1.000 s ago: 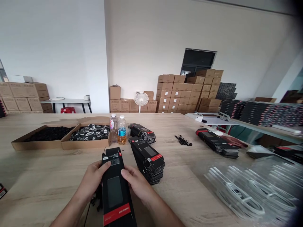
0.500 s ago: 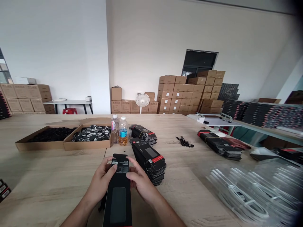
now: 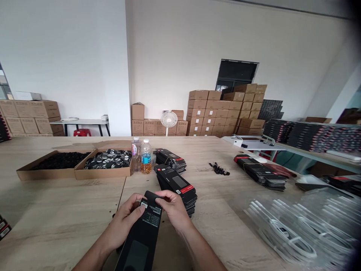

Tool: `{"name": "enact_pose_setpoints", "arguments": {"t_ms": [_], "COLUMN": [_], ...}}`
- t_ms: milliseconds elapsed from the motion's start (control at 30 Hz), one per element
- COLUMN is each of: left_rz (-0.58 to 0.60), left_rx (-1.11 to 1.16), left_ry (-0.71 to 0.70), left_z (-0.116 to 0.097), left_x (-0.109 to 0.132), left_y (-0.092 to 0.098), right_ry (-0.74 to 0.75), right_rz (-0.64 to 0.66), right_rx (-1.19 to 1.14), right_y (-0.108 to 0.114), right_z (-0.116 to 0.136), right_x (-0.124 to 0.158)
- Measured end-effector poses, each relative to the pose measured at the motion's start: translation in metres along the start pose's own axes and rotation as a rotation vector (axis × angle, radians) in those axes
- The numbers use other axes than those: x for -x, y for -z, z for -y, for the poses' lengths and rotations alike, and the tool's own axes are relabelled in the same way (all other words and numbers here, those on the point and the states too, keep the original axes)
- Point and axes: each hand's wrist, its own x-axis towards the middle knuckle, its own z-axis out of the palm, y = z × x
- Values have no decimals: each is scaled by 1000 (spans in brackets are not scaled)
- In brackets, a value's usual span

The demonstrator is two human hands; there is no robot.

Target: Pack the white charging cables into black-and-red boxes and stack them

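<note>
A long black cardboard box (image 3: 142, 233) with a windowed face and white print lies tilted between my two hands. My left hand (image 3: 128, 216) is closed on its left edge, the thumb pressing near the white label. At the far end my right hand (image 3: 173, 209) pinches the box's end flap (image 3: 151, 195), which is bent. Just beyond my right hand sits a stack of flat black boxes (image 3: 176, 184) with red ends. Something dark, partly hidden, lies under my left hand.
Two cardboard trays (image 3: 103, 172) of small black pieces stand at left, beside two plastic bottles (image 3: 146, 158). Small black parts (image 3: 219, 169) lie mid-table. Banded black boxes (image 3: 259, 171) and bagged white cables (image 3: 293, 237) are at right. A fan (image 3: 169, 119) stands beyond.
The box has turned, its far end swinging right. My right hand has shifted up from the box's side to the end flap, which is now bent.
</note>
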Motion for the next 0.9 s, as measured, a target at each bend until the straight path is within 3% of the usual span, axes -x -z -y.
{"name": "enact_pose_setpoints", "arguments": {"t_ms": [100,267,433,567,700,900], "left_rz": [22,95,82,99,135,122], "left_rx": [-48,-156,-165,-187,-244,-267], "left_ry": [-1,-41,-62,-48,-91,-79], "left_z": [0,-1,-1,-2,-4,2], "left_x": [1,4,3,3,4,6], "left_y": [0,-4,-7,-7,-7,-6], "right_ry": [-19,-234,-358,-469,-465,-317], "right_rz": [36,84,195,76,109,169], "right_rx": [-52,-257,-310,-387,-362,-192], "right_y": [1,1,-5,-6,0,6], "right_z": [1,0,0,-2,-2,4], "right_x": [1,5,9,5,4,6]}}
